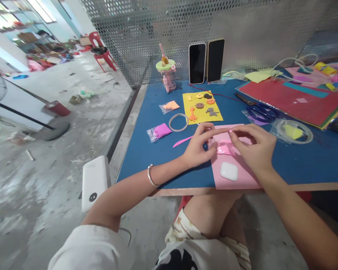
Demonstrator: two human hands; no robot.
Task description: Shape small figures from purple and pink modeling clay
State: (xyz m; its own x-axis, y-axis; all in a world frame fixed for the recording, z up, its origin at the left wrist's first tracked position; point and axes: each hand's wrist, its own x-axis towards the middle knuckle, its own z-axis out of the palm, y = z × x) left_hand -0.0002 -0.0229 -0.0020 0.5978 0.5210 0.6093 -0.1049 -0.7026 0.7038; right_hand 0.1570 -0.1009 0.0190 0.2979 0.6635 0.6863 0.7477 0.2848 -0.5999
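Both my hands meet over a pink sheet at the front of the blue table. My left hand and my right hand pinch a small clear bag of pink clay between their fingertips. A silver bangle sits on my left wrist. A white earbud case lies on the pink sheet just in front of my hands. A pink plastic knife lies left of my left hand.
A yellow sheet carries several small clay animals. Nearby lie bags of magenta clay and orange clay, a ring, scissors, coloured paper, two phones and a jar. A power bank hangs left.
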